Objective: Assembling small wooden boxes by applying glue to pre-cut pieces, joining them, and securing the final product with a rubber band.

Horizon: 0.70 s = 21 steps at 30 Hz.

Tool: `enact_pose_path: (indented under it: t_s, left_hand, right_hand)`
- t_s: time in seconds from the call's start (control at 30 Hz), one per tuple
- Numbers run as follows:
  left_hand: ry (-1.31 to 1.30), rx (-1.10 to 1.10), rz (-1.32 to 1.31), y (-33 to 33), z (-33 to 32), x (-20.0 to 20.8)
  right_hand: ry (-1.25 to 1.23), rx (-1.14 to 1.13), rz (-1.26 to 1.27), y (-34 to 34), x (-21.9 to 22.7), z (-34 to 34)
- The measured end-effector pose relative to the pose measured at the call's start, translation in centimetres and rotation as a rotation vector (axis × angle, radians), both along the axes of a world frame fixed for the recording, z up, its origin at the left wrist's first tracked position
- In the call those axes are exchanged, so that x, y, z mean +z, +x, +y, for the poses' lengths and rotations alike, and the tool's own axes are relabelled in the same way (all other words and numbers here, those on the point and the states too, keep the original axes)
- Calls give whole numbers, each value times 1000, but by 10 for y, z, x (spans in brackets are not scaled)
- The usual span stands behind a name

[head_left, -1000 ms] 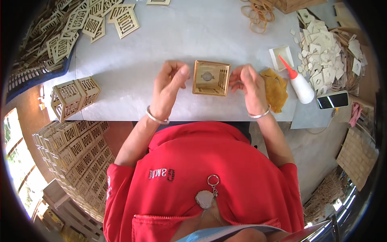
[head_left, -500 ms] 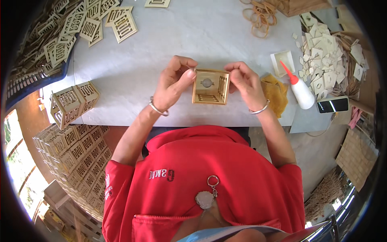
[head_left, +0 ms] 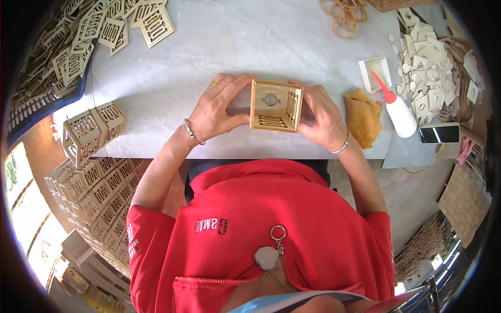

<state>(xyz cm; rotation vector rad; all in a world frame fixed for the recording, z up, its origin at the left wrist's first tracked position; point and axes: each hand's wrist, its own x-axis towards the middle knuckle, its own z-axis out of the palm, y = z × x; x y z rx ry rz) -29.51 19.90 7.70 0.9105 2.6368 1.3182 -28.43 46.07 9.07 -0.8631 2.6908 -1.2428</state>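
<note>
A small, open-topped box of pale wood (head_left: 261, 112) sits between my two hands near the front of the grey table. Its side walls have cut-out slots, and a round hole with narrow notches shows in its base. My left hand (head_left: 215, 109) grips the left side, thumb low and fingertips at the far corner. Along the right side, my right hand (head_left: 324, 119) presses with its fingers and thumb, partly hidden behind the wall. Left of my hands, two joined slotted wooden boxes (head_left: 94, 130) lie on the table.
Slotted wooden panels (head_left: 110, 32) pile up at the far left. Finished-looking boxes (head_left: 99, 198) are stacked below the table edge. At right are a yellow cloth (head_left: 361, 117), white glue bottle (head_left: 401, 117), small white tray (head_left: 367, 78), phone (head_left: 439, 133), wood offcuts (head_left: 425, 68) and rubber bands (head_left: 344, 18).
Both hands have shifted from the box's upper corners to hold along its sides, thumbs lower. The box is turned slightly and sits a little higher in view. The whole view has moved slightly.
</note>
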Motion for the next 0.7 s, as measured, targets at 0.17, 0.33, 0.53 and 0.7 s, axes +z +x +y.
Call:
enact_pose_path:
  t_s: [0.17,0.33,0.53,0.7]
  left_hand:
    - [-2,8,1,0,0,-1]
    - [35,5,66,1,0,-2]
    - [11,3,55,1,1,-2]
    - [138,6,-412,-3,-3,30]
  right_hand:
    - [-15,-5,-15,2,-3,2]
    - [15,16,-57,-2,1,2]
    - [-31,31,-7,-3,-1,3]
    - [-148,40,-561,-17,31,8]
